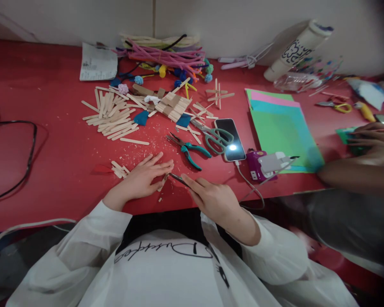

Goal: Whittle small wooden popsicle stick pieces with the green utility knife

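My left hand [147, 175] lies on the red table near its front edge, fingers stretched out, thumb and forefinger steadying a short wooden craft stick [161, 186] against the surface. A slim dark craft knife [179, 180] is gripped in my right hand [213, 198], its tip touching the stick beside my left fingertips. Short cut stick pieces [119, 169] lie left of my left hand. Just beyond my hands are teal-handled pliers [192, 152] and green-handled scissors [218, 140], which partly overlap a phone [231, 136]. Small wood shavings are scattered around.
A heap of craft sticks [112, 113] and a panel of joined sticks [173, 105] lie farther back, before pink pipe cleaners [166, 57]. Coloured paper [281, 128] and a purple charger block [259, 165] are on the right. Another person's hands [374, 138] work at far right.
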Tool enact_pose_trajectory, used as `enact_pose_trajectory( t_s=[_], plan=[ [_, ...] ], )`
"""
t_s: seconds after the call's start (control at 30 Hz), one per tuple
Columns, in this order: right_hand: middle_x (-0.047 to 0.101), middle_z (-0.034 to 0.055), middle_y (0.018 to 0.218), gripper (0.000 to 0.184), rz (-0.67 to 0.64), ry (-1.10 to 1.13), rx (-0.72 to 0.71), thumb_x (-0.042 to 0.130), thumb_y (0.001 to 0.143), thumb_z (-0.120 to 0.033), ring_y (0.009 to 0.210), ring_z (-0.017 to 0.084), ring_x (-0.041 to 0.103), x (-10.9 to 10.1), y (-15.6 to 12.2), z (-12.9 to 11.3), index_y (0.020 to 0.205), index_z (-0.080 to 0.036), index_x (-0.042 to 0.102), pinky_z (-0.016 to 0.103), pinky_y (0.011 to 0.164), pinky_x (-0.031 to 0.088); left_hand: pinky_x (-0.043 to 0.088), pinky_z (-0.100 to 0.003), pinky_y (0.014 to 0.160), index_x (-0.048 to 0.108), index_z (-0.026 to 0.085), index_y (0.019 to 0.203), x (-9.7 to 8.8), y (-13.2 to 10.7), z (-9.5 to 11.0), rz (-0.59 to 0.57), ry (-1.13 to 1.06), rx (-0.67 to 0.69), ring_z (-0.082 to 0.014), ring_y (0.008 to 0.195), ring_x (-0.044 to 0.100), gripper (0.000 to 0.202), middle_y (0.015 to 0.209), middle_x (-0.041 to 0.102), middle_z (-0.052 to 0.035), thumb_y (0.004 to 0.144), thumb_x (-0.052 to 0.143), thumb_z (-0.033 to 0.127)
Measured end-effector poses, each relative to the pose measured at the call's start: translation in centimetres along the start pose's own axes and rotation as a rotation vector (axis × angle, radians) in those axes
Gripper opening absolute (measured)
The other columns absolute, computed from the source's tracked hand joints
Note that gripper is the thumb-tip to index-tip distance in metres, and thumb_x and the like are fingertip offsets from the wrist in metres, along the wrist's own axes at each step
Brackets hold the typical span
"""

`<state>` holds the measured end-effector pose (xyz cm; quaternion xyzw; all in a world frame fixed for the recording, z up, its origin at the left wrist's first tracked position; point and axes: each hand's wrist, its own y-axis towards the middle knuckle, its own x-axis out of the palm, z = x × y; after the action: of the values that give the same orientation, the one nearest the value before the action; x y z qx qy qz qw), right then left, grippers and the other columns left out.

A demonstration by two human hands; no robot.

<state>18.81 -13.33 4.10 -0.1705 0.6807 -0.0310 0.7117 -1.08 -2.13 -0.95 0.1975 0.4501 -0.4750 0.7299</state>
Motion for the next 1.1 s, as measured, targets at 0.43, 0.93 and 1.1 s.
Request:
enact_pose_trajectory(
  t_s=[0.43, 0.93, 1.1],
  plan=[
    [0.066, 0.0025, 0.084, 0.043, -0.054, -0.036, -0.003, 0.036, 0.093, -0.024, 0.064, 0.015, 0.064, -0.4, 0.1, 0.0, 0.136, -0.028, 0.042, 0.028, 0.043, 0.021, 0.016, -0.046, 0.113, 0.042, 0.026, 0.134, 0.0, 0.0, 0.1, -0.008, 0.012, -0.004, -0.0236, 0.139, 0.015, 0.047, 0.145, 0.034, 0.0057, 0.088, 0.042, 0.031],
    [0.065, 0.0126, 0.092, 0.053, -0.242, -0.245, -0.247, 0.033, 0.084, -0.001, 0.060, 0.018, 0.066, -3.8, 1.9, -0.4, 0.136, -0.012, 0.037, 0.027, 0.039, 0.038, 0.017, -0.047, 0.112, 0.039, 0.026, 0.136, -0.2, 0.0, 0.2, -0.001, -0.013, -0.001, -0.0241, 0.139, 0.014, 0.052, 0.145, 0.035, 0.0035, 0.085, 0.045, 0.026],
    [0.067, 0.0132, 0.094, 0.049, -0.237, -0.249, -0.281, 0.036, 0.085, -0.002, 0.063, 0.019, 0.067, -4.5, 2.4, -0.4, 0.133, -0.009, 0.040, 0.027, 0.044, 0.042, 0.017, -0.048, 0.112, 0.039, 0.026, 0.136, -0.1, 0.0, 0.2, 0.017, -0.036, 0.007, -0.0241, 0.139, 0.015, 0.052, 0.144, 0.037, 0.0021, 0.084, 0.046, 0.025]
  ],
)
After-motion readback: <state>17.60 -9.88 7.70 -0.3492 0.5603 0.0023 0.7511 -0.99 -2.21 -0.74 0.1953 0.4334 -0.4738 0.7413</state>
